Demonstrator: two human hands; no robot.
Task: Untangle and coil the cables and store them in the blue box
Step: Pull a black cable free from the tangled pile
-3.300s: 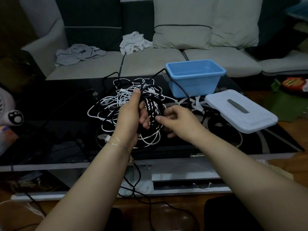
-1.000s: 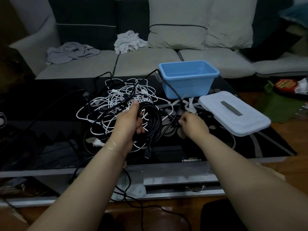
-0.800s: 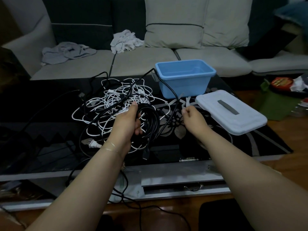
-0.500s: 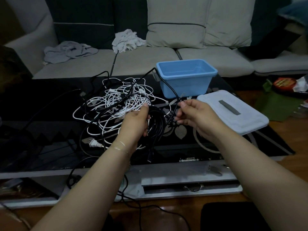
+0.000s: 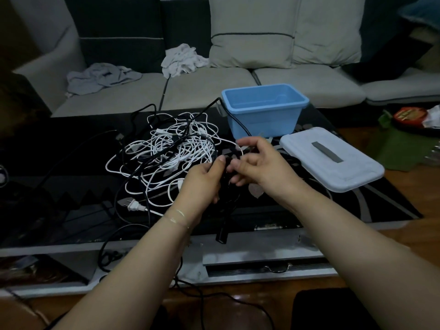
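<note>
At the centre of the frame the left hand [image 5: 202,182] grips a gathered black cable coil [image 5: 226,186], its fingers curled round the loops, with a black plug end [image 5: 221,236] hanging below over the near edge of the counter [image 5: 71,186]. The right hand [image 5: 259,165] meets it from the right, fingertips pinching a strand of the same cable. Left of centre lies the white cable tangle [image 5: 171,156], threaded with dark leads, and the blue box [image 5: 264,120] stands open in the upper middle, its pale lid [image 5: 333,160] beside it at right. The black cable looks light, limp and springy, so loops will likely slip apart unless held across the whole bundle; the plugs are the stiffest places to hold.
</note>
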